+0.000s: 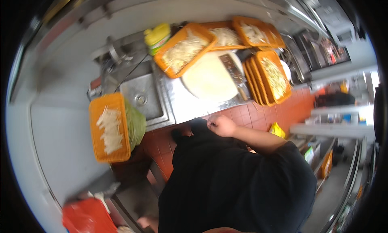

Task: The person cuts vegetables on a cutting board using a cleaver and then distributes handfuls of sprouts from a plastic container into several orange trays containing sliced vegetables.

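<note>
My right hand (221,125) is closed in front of my dark clothing, near the counter's front edge. A small dark spot shows between its curled fingers, too small to name. My left hand (146,222) is low at the left; only a blurred bit of it shows beside my body. Beyond the right hand, a thick round cutting board (208,81) lies on the metal counter (182,104). A cleaver (232,67) rests on its right part, with the wooden handle toward me. Right of the board stand stacked orange baskets (251,81), the outermost holding pale green shreds (273,77).
An orange basket (178,72) of pale strips leans behind the board, near more filled baskets and a yellow jug (157,36). Left are a sink (155,97) and another orange basket (95,130) over a green bag (135,126). A red bag (87,217) sits lower left.
</note>
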`<state>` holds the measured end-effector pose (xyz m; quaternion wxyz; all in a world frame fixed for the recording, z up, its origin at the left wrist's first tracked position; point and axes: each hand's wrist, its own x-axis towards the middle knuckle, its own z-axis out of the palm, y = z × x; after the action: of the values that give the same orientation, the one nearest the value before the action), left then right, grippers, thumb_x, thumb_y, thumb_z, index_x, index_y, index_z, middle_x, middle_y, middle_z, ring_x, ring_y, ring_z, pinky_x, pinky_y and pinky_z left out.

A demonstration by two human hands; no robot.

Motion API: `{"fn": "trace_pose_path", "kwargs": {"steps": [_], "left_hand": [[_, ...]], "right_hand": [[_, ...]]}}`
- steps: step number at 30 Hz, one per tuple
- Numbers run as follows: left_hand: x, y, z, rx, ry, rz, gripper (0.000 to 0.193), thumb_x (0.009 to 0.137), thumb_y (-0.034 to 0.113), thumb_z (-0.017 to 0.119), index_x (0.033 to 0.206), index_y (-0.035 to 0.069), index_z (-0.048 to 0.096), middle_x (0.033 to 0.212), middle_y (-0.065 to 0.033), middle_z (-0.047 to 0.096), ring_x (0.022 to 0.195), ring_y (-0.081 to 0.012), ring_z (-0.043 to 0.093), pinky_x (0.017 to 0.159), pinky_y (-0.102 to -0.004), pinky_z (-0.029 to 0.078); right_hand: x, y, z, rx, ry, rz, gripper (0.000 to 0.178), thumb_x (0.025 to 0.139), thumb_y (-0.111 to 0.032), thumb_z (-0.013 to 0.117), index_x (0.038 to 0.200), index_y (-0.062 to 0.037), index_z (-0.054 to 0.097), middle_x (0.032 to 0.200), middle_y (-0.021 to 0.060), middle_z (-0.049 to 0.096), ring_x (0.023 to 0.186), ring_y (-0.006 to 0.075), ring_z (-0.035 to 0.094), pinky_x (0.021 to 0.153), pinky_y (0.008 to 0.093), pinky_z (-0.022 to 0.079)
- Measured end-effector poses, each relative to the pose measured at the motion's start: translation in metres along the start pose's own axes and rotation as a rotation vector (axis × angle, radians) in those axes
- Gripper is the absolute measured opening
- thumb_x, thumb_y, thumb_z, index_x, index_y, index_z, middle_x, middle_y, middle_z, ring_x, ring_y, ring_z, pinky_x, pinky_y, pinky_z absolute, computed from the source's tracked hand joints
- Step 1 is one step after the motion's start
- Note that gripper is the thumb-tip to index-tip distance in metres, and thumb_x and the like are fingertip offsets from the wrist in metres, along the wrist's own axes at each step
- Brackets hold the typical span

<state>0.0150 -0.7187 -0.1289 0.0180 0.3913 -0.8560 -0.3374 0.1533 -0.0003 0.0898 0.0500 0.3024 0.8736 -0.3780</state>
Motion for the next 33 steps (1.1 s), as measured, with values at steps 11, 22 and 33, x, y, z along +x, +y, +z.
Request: {"fn": "trace_pose_path", "kwargs": {"steps": [11, 22, 33], "left_hand": [[-0.297, 0.308, 0.266, 0.401, -1.708, 0.901, 0.026, 0.099, 0.017, 0.062, 0.12, 0.002, 0.063, 0.114, -0.0097, 0.066, 0.107, -0.0206, 0.062, 0.094, -0.0331, 0.049], [-0.706, 0.339, 0.27, 0.533, -2.286, 0.785, 0.078, 0.095, 0.014, 0.07, 0.158, 0.003, 0.026, 0.156, -0.0193, 0.041, 0.142, -0.0298, 0.043, 0.112, -0.0399, 0.042], [-0.884, 0.257, 0.377, -0.059, -1.976, -0.145, 0.047, 0.101, 0.031, 0.051, 0.142, 0.009, 0.053, 0.142, -0.0086, 0.06, 0.13, -0.0281, 0.056, 0.113, -0.046, 0.043]], "right_hand": [[-0.203, 0.23, 0.017, 0.789, 0.465, 0.882, 0.02, 0.099, -0.024, 0.062, 0.093, -0.0053, 0.067, 0.081, 0.0058, 0.069, 0.07, 0.0152, 0.064, 0.064, 0.0313, 0.051], [-0.28, 0.458, -0.149, 1.286, 1.123, 0.748, 0.038, 0.102, -0.047, 0.058, 0.104, -0.0094, 0.067, 0.087, 0.0013, 0.069, 0.078, 0.0117, 0.06, 0.073, 0.0292, 0.046], [-0.143, 0.585, -0.279, 1.723, 0.302, 0.265, 0.059, 0.103, -0.053, 0.051, 0.134, -0.0044, 0.062, 0.136, 0.0095, 0.064, 0.125, 0.0197, 0.057, 0.109, 0.0391, 0.043]]}}
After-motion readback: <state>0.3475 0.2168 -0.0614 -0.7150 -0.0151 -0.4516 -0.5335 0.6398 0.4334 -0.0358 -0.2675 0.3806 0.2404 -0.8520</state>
